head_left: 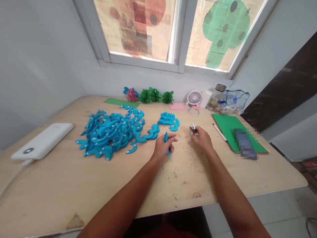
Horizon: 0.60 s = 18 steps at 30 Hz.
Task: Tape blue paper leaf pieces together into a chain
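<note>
Near the middle of the table, my left hand [164, 145] pinches a folded blue paper piece [165, 137] between thumb and fingers. To its right, my right hand [201, 138] is closed around a small dark metal tool [192, 129], whose exact kind is partly hidden by the fingers. A white bit and a pale rounded edge show beside that tool. A large heap of curved blue paper pieces [111, 132], many with small white patches, lies left of my hands. Beyond them sits a smaller cluster of folded blue pieces [168, 119].
Green and pink paper figures [155, 95] stand along the wall. Behind my right hand are a small fan [194, 98] and a glass bottle [217, 97]. Green sheets [226, 127], a pen [219, 132] and a blurred phone [245, 143] lie right; a white power bank [43, 140] lies left.
</note>
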Tool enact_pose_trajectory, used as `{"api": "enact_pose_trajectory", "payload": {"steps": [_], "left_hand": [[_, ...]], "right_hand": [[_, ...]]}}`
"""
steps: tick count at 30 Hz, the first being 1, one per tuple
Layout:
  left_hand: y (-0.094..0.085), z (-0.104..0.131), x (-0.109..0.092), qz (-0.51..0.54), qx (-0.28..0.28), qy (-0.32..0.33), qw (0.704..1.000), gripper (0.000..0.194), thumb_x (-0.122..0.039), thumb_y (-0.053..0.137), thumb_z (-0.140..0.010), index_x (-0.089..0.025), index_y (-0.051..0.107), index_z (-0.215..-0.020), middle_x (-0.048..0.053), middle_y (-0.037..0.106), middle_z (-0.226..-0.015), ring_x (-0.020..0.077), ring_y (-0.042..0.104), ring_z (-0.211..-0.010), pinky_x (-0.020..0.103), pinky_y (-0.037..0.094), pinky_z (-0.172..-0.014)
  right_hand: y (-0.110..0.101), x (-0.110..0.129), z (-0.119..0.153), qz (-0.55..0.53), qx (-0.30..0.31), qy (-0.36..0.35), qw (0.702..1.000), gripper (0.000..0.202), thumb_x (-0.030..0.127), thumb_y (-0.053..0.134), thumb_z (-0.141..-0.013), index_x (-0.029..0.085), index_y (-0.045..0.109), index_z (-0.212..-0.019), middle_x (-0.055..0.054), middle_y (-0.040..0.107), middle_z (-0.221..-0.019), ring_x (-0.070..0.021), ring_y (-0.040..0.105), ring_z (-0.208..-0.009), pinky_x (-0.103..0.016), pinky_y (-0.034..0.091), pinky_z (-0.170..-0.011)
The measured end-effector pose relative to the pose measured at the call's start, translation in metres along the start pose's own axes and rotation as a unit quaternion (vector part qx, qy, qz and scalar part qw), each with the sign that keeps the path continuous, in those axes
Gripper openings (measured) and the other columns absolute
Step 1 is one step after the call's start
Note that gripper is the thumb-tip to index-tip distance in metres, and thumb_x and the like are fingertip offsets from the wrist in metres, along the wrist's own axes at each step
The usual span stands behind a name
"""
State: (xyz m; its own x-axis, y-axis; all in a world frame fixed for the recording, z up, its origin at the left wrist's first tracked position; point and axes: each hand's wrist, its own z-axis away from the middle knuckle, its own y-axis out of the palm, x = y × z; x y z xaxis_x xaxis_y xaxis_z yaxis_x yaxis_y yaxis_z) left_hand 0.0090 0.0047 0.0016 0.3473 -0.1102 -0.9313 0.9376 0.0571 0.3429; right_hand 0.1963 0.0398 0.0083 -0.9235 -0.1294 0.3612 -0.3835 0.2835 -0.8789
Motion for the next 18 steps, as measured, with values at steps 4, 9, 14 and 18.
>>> {"api": "enact_pose_trajectory", "payload": {"steps": [4,9,14,18], "left_hand": [[0.000,0.000,0.000,-0.005,0.002,0.001,1.000,0.028,-0.026,0.064,-0.062,-0.012,0.062,-0.086,0.005,0.067,-0.073,0.0045,0.044,-0.033,0.019,0.028,-0.032],[0.000,0.001,-0.002,-0.005,-0.001,-0.003,1.000,0.027,-0.026,0.064,-0.062,-0.012,0.062,-0.085,0.004,0.066,-0.072,0.0043,0.044,-0.033,0.019,0.029,-0.033],[0.000,0.000,-0.001,-0.003,0.002,-0.005,1.000,0.024,-0.025,0.064,-0.062,-0.012,0.062,-0.082,0.004,0.066,-0.074,0.0040,0.044,-0.033,0.019,0.029,-0.033],[-0.002,-0.002,0.002,-0.010,0.003,-0.001,1.000,0.023,-0.025,0.064,-0.062,-0.012,0.062,-0.081,0.005,0.067,-0.075,0.0040,0.044,-0.033,0.019,0.029,-0.032]], "right_hand": [[-0.001,0.005,0.001,-0.018,-0.006,-0.038,0.999,0.010,0.026,0.049,-0.078,0.020,0.055,-0.073,-0.005,0.061,-0.077,-0.0166,0.053,-0.072,-0.024,0.031,-0.059],[-0.001,0.010,0.003,-0.006,0.017,-0.067,0.998,0.023,0.032,0.047,-0.083,0.020,0.054,-0.065,-0.005,0.060,-0.070,-0.0167,0.053,-0.070,-0.025,0.032,-0.060],[0.001,0.012,0.005,0.015,-0.010,-0.055,0.998,0.006,0.023,0.052,-0.078,0.020,0.057,-0.077,-0.005,0.063,-0.084,-0.0177,0.054,-0.077,-0.025,0.032,-0.060],[0.002,0.018,0.008,0.028,-0.020,-0.057,0.998,0.012,0.017,0.052,-0.075,0.021,0.058,-0.085,-0.004,0.063,-0.090,-0.0179,0.055,-0.081,-0.025,0.033,-0.061]]}}
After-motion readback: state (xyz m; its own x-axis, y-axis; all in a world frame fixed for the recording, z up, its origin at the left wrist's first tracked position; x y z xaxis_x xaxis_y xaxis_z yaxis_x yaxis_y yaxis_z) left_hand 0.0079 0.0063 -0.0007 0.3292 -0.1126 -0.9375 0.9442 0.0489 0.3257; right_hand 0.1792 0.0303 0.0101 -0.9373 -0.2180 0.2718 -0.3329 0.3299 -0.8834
